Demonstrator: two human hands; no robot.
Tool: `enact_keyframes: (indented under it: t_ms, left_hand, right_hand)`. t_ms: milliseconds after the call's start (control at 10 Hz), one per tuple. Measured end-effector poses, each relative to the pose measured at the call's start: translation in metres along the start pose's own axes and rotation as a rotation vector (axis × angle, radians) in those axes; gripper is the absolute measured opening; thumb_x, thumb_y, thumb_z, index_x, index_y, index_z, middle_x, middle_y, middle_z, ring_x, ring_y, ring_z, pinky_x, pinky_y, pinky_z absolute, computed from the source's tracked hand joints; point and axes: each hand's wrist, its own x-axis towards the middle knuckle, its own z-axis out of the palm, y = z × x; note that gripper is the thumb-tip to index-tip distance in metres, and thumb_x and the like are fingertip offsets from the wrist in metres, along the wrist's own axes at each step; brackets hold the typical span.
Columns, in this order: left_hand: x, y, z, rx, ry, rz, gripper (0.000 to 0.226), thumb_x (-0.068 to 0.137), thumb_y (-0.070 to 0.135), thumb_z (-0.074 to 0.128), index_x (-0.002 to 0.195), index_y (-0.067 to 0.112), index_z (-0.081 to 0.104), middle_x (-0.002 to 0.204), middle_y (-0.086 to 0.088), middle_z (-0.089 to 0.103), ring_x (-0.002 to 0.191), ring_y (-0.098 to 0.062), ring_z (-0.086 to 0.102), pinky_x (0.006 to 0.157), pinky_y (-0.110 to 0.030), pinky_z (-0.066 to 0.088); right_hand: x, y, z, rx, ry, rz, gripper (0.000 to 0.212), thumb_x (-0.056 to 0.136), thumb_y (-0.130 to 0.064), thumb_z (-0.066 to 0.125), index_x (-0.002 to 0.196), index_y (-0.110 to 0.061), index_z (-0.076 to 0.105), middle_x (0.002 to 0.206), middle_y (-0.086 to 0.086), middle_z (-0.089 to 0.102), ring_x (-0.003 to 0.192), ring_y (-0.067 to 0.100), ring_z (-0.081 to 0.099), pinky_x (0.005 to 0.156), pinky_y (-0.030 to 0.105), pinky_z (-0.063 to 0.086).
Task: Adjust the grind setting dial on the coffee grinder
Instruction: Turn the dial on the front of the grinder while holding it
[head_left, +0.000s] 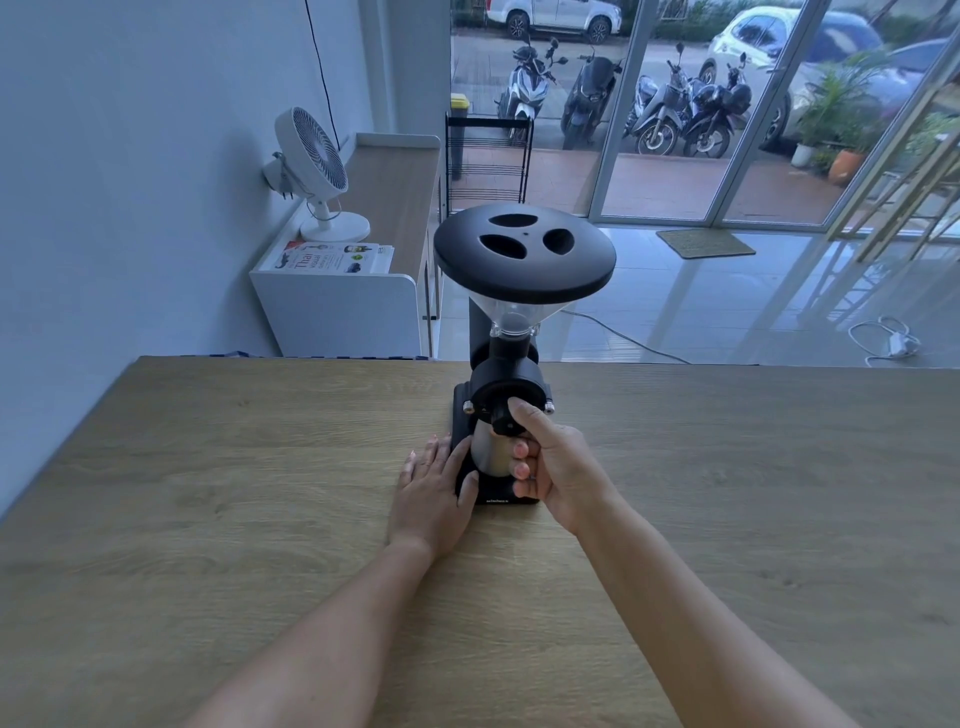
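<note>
The grind setting dial (503, 420) is seen on the front of the black coffee grinder (511, 374), below the round grinding head. The grinder is placed upright on the wooden table (208, 493), near the far edge, in the middle of the view.

The dial is pinched by the right hand (553, 467): the thumb is laid on its upper right side, and the other fingers are curled narrowly below it, in front of the metal cup (485, 452). Whether these curled fingers touch the dial or the cup cannot be told, because the contact is hidden by the hand itself. The marks on the dial cannot be read.

The left hand (434, 493) is laid flat and open on the table, fingers together, and its thumb side is pressed against the left side of the grinder base (498, 493). Nothing is held in it.

On top of the grinder a clear hopper (514, 312) is closed by a wide black lid (524, 254) with three oval hollows. A small text on the base is too small to be made out.

Behind the table, a white fan (317, 171) is placed on a low cabinet (337, 306). Both forearms are cut off by the lower edge of the view.
</note>
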Motion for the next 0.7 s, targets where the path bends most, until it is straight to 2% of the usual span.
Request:
enact_keyframes:
  t_ms: [400, 700]
  left_hand:
    - [0.001, -0.0002, 0.0002, 0.002, 0.002, -0.001, 0.055, 0.098, 0.05, 0.019, 0.151, 0.037, 0.013, 0.162, 0.004, 0.014, 0.148, -0.011, 0.001, 0.121, -0.038, 0.001]
    - [0.0013, -0.001, 0.0015, 0.011, -0.003, 0.001, 0.058, 0.095, 0.053, 0.014, 0.15, 0.037, 0.012, 0.162, 0.005, 0.013, 0.148, -0.01, 0.0, 0.12, -0.037, 0.0]
  right_hand:
    - [-0.0006, -0.0002, 0.0012, -0.004, 0.029, -0.024, 0.031, 0.083, -0.039, 0.076, 0.091, -0.011, 0.065, 0.055, -0.003, 0.044, 0.043, 0.01, 0.04, 0.041, 0.023, 0.037]
    - [-0.0008, 0.0005, 0.0024, -0.003, 0.044, -0.032, 0.029, 0.082, -0.038, 0.077, 0.088, -0.013, 0.064, 0.056, -0.003, 0.043, 0.044, 0.01, 0.04, 0.041, 0.023, 0.036]
